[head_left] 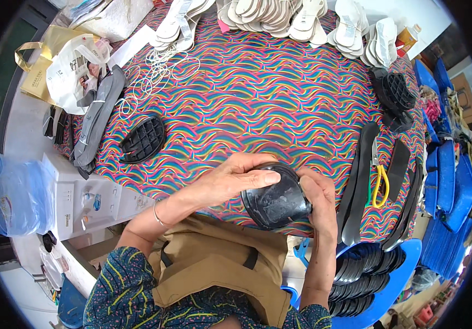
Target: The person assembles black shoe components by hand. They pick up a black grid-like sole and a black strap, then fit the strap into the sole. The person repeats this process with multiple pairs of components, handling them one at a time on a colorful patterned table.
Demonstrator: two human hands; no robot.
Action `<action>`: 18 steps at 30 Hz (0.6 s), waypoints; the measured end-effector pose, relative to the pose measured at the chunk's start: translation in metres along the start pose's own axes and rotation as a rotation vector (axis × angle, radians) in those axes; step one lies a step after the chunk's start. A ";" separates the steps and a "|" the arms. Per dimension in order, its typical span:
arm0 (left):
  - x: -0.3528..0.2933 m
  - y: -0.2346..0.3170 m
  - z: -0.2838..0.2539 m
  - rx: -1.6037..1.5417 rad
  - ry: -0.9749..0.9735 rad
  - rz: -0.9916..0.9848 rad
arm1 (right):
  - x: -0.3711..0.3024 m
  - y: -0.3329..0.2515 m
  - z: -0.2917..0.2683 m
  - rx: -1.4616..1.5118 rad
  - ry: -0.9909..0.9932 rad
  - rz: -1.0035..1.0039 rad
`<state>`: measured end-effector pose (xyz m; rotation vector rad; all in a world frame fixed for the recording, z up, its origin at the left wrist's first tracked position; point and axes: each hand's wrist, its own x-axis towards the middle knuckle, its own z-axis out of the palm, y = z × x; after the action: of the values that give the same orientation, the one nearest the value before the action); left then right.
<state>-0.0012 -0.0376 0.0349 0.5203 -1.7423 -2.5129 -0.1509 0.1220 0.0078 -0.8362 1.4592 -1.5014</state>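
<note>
Both hands are closed on a black heel piece (280, 205), glossy and rounded at its lower edge, held near the table's front edge. My left hand (233, 178) grips its upper left side, with the thumb pressed over the top. My right hand (319, 194) has its fingers wrapped round the right edge, the thumb along its side. To the left, another black heel piece (147, 140) lies with its gridded hollow side up. Several more gridded black pieces (397, 93) are heaped at the far right.
Long black strips (358, 183) and yellow-handled scissors (380, 186) lie on the right of the patterned table (247, 104). Bundled white insoles (263, 13) line the back. Loose white cord (154, 74), bags (80, 74) and grey strips (99, 118) are left. A blue bin (406, 274) holds black pieces below right.
</note>
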 end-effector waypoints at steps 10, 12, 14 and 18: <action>0.001 -0.002 -0.006 -0.315 0.284 0.179 | -0.003 0.015 0.053 -0.016 0.334 -0.119; 0.005 -0.010 0.002 -0.298 0.312 0.152 | -0.006 0.041 0.055 -0.051 0.543 -0.178; -0.001 -0.006 0.005 -0.333 0.224 0.178 | -0.003 0.035 0.061 0.323 0.600 -0.118; -0.015 -0.018 -0.003 -0.137 -0.040 0.367 | 0.007 0.025 0.060 0.465 0.610 -0.122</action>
<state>0.0172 -0.0307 0.0213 0.1275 -1.4975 -2.3680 -0.0963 0.0924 -0.0126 -0.1855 1.3849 -2.2016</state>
